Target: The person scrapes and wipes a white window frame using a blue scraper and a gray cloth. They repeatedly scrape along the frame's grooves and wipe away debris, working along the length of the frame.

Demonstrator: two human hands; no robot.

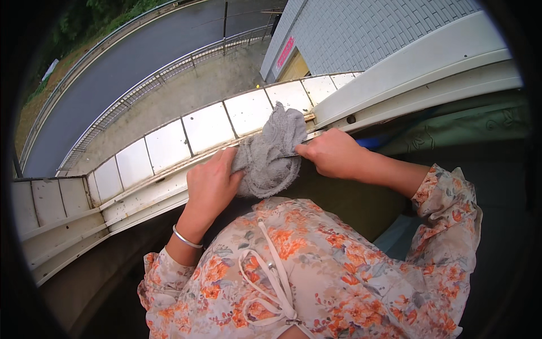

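A crumpled grey cloth [270, 155] is bunched over the white window frame, directly in front of my chest. My left hand [212, 181] is closed on the cloth's left side, with the thumb pressed against it. On the other side my right hand [334, 152] makes a fist. A thin metal strip [289, 155] runs out of that fist into the folds of the cloth. Most of its length is hidden, so its kind cannot be told.
The window track [152, 195] crosses below the white-tiled ledge [209, 129]. A white sash [418, 62] rises at the right, with green fabric [468, 130] below it. Outside lie a railing [132, 93], a road [124, 73] and a grey-tiled wall [372, 34].
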